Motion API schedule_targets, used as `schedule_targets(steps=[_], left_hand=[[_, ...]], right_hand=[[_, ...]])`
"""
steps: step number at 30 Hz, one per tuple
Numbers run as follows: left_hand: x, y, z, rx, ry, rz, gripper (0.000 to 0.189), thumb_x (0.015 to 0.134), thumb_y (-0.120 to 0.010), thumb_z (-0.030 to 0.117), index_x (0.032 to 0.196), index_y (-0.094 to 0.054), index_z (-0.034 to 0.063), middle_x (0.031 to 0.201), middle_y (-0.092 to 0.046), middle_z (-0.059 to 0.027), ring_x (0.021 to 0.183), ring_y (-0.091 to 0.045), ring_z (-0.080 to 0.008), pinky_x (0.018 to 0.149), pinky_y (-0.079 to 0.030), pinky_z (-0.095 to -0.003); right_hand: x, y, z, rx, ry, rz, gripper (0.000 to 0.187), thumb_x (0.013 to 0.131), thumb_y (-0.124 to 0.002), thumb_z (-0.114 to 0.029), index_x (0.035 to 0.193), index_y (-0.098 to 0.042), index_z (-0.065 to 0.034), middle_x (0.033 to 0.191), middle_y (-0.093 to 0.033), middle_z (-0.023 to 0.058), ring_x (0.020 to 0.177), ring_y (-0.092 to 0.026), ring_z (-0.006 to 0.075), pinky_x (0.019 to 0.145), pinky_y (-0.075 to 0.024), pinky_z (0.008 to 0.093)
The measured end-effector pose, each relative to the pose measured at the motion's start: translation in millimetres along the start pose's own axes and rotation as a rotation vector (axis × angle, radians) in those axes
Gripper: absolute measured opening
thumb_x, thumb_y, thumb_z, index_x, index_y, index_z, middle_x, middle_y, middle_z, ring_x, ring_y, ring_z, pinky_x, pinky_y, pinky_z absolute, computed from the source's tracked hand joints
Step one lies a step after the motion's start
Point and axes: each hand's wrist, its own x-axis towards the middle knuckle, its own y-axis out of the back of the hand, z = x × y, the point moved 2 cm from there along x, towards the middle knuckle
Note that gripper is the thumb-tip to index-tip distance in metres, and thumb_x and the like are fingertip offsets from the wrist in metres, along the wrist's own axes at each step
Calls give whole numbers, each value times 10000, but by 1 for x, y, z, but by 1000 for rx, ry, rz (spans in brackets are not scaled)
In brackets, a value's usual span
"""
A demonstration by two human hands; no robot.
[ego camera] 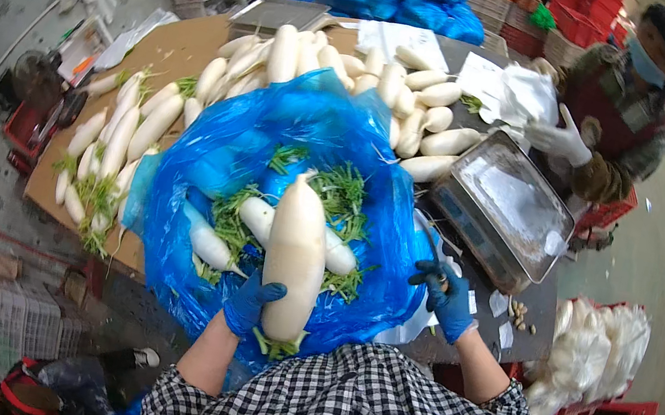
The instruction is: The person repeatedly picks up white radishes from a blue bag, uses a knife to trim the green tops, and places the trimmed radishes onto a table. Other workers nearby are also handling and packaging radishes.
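A large white daikon radish (pixel 295 261) is gripped near its leafy end by my left hand (pixel 252 305), which wears a blue glove. The radish is over an open blue plastic bag (pixel 163 258), its trimmed green stalks towards me and its root tip pointing away. Inside the bag lie cut radish greens (pixel 338 192) and other daikons (pixel 209 242), one partly hidden behind the held radish. My right hand (pixel 449 301), also gloved in blue, is closed around a knife (pixel 431 241) at the bag's right side. The blade is thin, dark and curved.
Many daikons (pixel 286 56) are heaped beyond the bag, and leafy ones (pixel 119 147) lie to the left on cardboard (pixel 162 41). A scale with a metal tray (pixel 510 202) stands at right. Behind it, a masked co-worker (pixel 615 117) in white gloves handles white plastic bags (pixel 519 97).
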Motion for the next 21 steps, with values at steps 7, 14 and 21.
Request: schedule_targets(steps=[7, 14, 21], left_hand=[[-26, -36, 21, 533, -125, 112, 789, 632, -832, 275, 1260, -437, 6, 1175, -543, -135, 1052, -540, -231, 889, -454, -375], [-35, -40, 17, 627, -174, 177, 845, 627, -836, 307, 1295, -410, 14, 1223, -523, -140, 1103, -521, -246, 935, -425, -375], [-27, -51, 55, 692, -323, 123, 861, 632, -832, 324, 1317, -402, 30, 1235, -529, -145, 1110, -530, -255, 933, -432, -383]], right_hand=[[51, -35, -86, -518, 460, -121, 229, 846, -613, -265, 773, -611, -48, 584, -562, 116, 503, -566, 222, 476, -428, 318], [67, -63, -98, -766, 519, -130, 353, 828, -606, -430, 750, -610, -85, 629, -587, 155, 570, -588, 343, 507, -452, 393], [55, -16, -56, -403, -93, -202, 526, 889, -484, -531, 851, -648, -34, 622, -622, 108, 449, -558, 180, 448, -437, 298]])
